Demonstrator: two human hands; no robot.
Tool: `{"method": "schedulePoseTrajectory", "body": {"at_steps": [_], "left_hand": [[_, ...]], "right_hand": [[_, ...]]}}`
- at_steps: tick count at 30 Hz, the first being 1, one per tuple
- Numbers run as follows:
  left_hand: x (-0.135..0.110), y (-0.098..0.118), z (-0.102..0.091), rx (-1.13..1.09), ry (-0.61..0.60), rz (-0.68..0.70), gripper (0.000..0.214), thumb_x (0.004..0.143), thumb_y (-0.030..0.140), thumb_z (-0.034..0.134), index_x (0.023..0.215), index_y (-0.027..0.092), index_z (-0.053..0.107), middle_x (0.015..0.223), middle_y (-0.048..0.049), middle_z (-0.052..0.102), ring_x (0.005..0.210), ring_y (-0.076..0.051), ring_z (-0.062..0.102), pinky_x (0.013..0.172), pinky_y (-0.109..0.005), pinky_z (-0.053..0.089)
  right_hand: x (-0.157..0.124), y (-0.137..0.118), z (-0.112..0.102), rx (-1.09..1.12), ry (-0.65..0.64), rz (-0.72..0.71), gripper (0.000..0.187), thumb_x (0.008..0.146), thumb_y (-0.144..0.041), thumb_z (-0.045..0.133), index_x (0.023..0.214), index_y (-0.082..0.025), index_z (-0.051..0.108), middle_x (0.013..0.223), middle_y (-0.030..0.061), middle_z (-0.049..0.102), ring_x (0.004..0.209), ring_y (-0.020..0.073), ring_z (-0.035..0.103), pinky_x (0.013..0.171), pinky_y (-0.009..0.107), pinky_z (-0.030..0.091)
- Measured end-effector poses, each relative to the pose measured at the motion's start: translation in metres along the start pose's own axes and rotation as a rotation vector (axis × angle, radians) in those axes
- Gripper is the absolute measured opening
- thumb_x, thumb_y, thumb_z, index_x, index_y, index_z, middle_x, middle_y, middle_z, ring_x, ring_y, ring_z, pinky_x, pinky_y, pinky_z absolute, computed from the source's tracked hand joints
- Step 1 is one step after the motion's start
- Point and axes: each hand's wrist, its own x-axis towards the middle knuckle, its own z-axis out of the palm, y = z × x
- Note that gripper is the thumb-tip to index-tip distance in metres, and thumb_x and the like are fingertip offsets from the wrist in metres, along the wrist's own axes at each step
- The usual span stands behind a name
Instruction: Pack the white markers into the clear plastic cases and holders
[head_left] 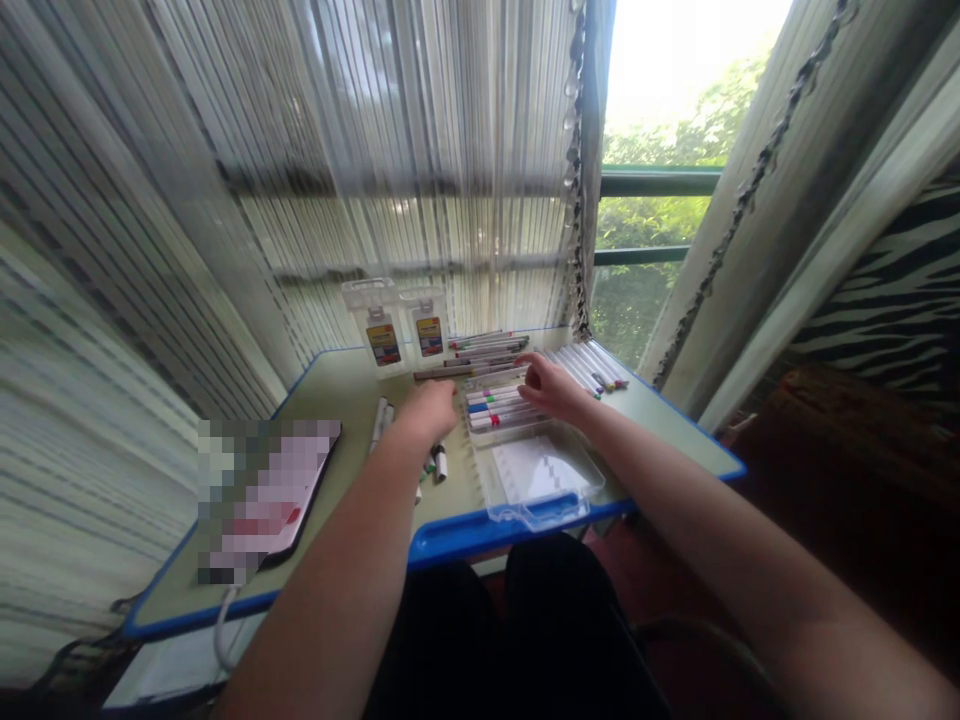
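A clear plastic marker case (544, 510) lies open on the table, its lid toward me. White markers (491, 407) with coloured bands lie side by side in its far half. My right hand (555, 388) is over the right end of these markers, thumb and forefinger apart and curved, with no marker visible between them. At the case's left edge is my left hand (431, 408), back toward me, its fingers mostly hidden. Behind the hands, several loose markers (491, 347) lie in a pile. Other loose markers (439, 463) are beside and partly beneath my left forearm.
Another clear case (388, 345) with labels stands upright at the table's back. A row of markers (589, 365) lies at back right. A blurred-out tablet-like device (277, 500) with a white cable (223, 635) is at left. The table (675, 440) has a blue edge; curtains hang behind.
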Motion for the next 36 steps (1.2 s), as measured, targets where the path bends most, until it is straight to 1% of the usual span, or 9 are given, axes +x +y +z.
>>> {"method": "schedulePoseTrajectory", "body": {"at_steps": [6,10,13,17,20,24,29,33,36], "left_hand": [[0.003,0.001,0.001,-0.055,0.038,-0.083,0.043,0.069,0.005,0.052,0.108,0.015,0.065,0.112,-0.0155,0.068,0.104,-0.027,0.063,0.087,-0.033,0.047],[0.007,0.0,0.001,-0.258,0.117,-0.112,0.036,0.066,0.009,0.058,0.101,0.012,0.067,0.104,-0.0152,0.07,0.097,-0.027,0.065,0.086,-0.034,0.048],[0.011,-0.001,0.001,-0.552,0.208,-0.161,0.025,0.063,0.01,0.062,0.087,0.012,0.069,0.091,-0.011,0.071,0.086,-0.024,0.066,0.08,-0.032,0.05],[0.013,0.001,-0.001,-1.114,0.311,-0.219,0.014,0.06,0.006,0.065,0.072,0.014,0.065,0.071,-0.0021,0.066,0.07,-0.016,0.064,0.075,-0.029,0.053],[0.012,0.008,-0.005,-1.443,0.321,-0.263,0.016,0.059,0.0,0.067,0.065,0.014,0.061,0.063,0.0013,0.062,0.064,-0.012,0.063,0.076,-0.028,0.055],[0.012,0.017,-0.008,-1.7,0.303,-0.273,0.02,0.061,-0.003,0.069,0.068,0.012,0.057,0.063,0.0013,0.063,0.063,-0.01,0.063,0.079,-0.03,0.057],[0.014,0.018,-0.005,-1.829,0.308,-0.304,0.024,0.063,-0.003,0.071,0.07,0.012,0.053,0.064,0.001,0.063,0.068,-0.011,0.065,0.083,-0.031,0.056],[0.016,0.019,0.0,-1.817,0.335,-0.245,0.023,0.065,-0.001,0.071,0.071,0.012,0.053,0.068,0.0009,0.062,0.071,-0.011,0.065,0.086,-0.032,0.055],[0.016,0.023,0.004,-1.758,0.416,-0.094,0.023,0.068,0.003,0.071,0.083,0.012,0.056,0.075,0.0012,0.063,0.076,-0.01,0.064,0.087,-0.032,0.055]], "right_hand": [[0.0,-0.001,-0.002,-0.02,-0.009,0.016,0.039,0.07,-0.016,0.053,0.109,-0.015,0.056,0.063,-0.0045,0.052,0.057,0.0124,0.046,0.062,0.024,0.036],[0.0,-0.003,-0.002,-0.034,0.005,0.009,0.032,0.069,-0.015,0.053,0.101,-0.015,0.06,0.059,-0.0051,0.051,0.055,0.0115,0.044,0.061,0.024,0.035],[-0.001,-0.003,-0.003,-0.019,0.025,-0.008,0.027,0.07,-0.015,0.053,0.095,-0.016,0.062,0.057,-0.0057,0.05,0.053,0.0108,0.043,0.059,0.023,0.034],[-0.002,-0.005,-0.004,0.008,0.056,-0.02,0.023,0.073,-0.02,0.055,0.095,-0.017,0.061,0.057,-0.0059,0.05,0.051,0.0103,0.042,0.058,0.023,0.033],[-0.003,-0.008,-0.004,0.054,0.045,-0.042,0.023,0.078,-0.03,0.056,0.096,-0.017,0.061,0.056,-0.0061,0.048,0.051,0.0099,0.042,0.056,0.023,0.033],[-0.004,-0.012,-0.004,0.109,-0.027,-0.054,0.031,0.082,-0.044,0.054,0.087,-0.016,0.066,0.056,-0.0038,0.05,0.051,0.0098,0.044,0.054,0.023,0.031],[-0.006,-0.014,-0.007,0.458,0.036,0.01,0.056,0.085,-0.062,0.038,0.082,-0.014,0.068,0.057,-0.0015,0.049,0.051,0.0101,0.046,0.051,0.023,0.035],[-0.006,-0.02,-0.006,0.534,-0.077,0.086,0.042,0.075,-0.056,0.062,0.076,-0.014,0.067,0.055,-0.0024,0.052,0.049,0.0083,0.045,0.047,0.021,0.034],[-0.006,-0.027,-0.005,0.62,-0.193,0.173,0.038,0.073,-0.053,0.066,0.075,-0.014,0.065,0.057,-0.0015,0.057,0.046,0.006,0.042,0.042,0.019,0.032]]}}
